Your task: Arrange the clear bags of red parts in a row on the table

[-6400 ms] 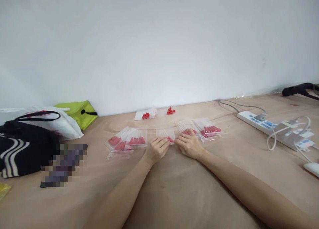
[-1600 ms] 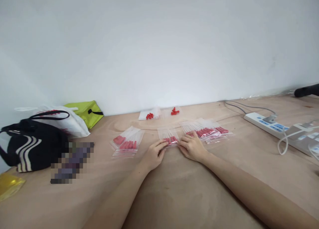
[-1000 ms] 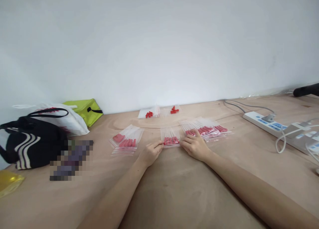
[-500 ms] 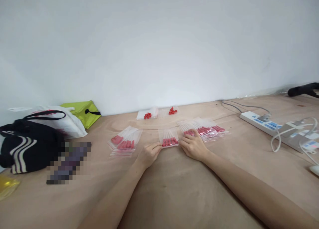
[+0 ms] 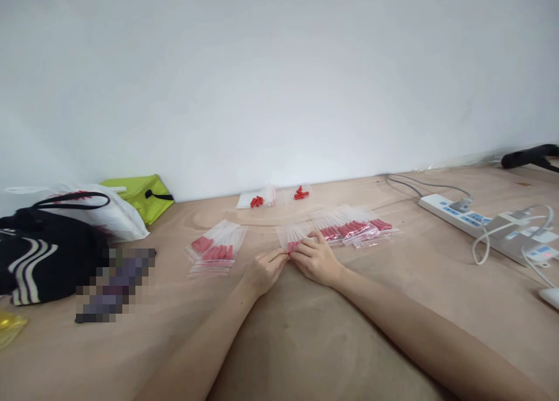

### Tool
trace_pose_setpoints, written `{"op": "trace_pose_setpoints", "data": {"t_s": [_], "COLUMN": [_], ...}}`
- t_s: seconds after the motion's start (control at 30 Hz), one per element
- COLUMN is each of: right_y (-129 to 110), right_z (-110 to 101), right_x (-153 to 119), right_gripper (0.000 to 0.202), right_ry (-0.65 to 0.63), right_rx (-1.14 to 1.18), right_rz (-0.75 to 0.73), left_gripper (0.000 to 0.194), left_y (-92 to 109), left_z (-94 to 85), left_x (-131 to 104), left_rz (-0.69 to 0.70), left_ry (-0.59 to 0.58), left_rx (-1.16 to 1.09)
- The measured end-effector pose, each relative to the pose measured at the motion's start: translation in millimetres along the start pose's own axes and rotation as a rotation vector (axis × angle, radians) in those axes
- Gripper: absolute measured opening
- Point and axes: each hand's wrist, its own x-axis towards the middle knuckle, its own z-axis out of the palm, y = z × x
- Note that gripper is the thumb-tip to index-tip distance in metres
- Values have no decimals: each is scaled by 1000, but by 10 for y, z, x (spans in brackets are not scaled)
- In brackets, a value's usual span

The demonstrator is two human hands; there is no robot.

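The small zip bag (image 5: 293,236) is lying flat on the counter (image 5: 305,331), about midway along it and closer to the far edge by the wall than to the near edge. A few red pieces are showing through its clear film. The left hand (image 5: 264,271) is pinching the bag's near edge with thumb and forefinger drawn narrow. The right hand (image 5: 315,258) is meeting it there, its fingertips (image 5: 302,245) curled down onto the same edge and covering part of the bag. The bag is looking very light and limp, with slick film likely to slide on the wood, and the near edge seems the best place to grip it, since the pieces inside are loose.

Just to the right, a stack of filled bags (image 5: 356,229) is fanning out, nearly touching the right hand. To the left, well apart, another pile of bags (image 5: 216,249) is resting. Near the far edge, loose red pieces (image 5: 299,192) are sitting on more clear bags. A power strip (image 5: 458,213) is lying toward the right end, and a black striped bag (image 5: 39,261) is sitting at the left end.
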Motion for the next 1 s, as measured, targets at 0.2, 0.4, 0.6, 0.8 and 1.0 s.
{"op": "trace_pose_setpoints", "data": {"t_s": [0.2,0.4,0.6,0.8,1.0], "right_y": [24,13,161,312,300], "right_z": [10,-28,-120,-158,-245], "right_x": [6,17,-85,-196,-182], "right_gripper": [17,16,17,16,29], "right_ry": [-34,-94,-136,-184,-92], "right_rx": [-23,-87,-184,-216,-67], "right_rz": [3,6,42,98,201], "left_gripper": [21,20,19,17,15], "left_y": [-16,0,-14,-39,-83], "left_z": [6,-2,-102,-158,-140], "left_x": [-12,-8,-22,-51,-76], "left_rz": [17,-35,-87,-133,-172], "left_ry": [28,30,42,27,28], "left_rx": [-19,-44,-81,-135,-219]}}
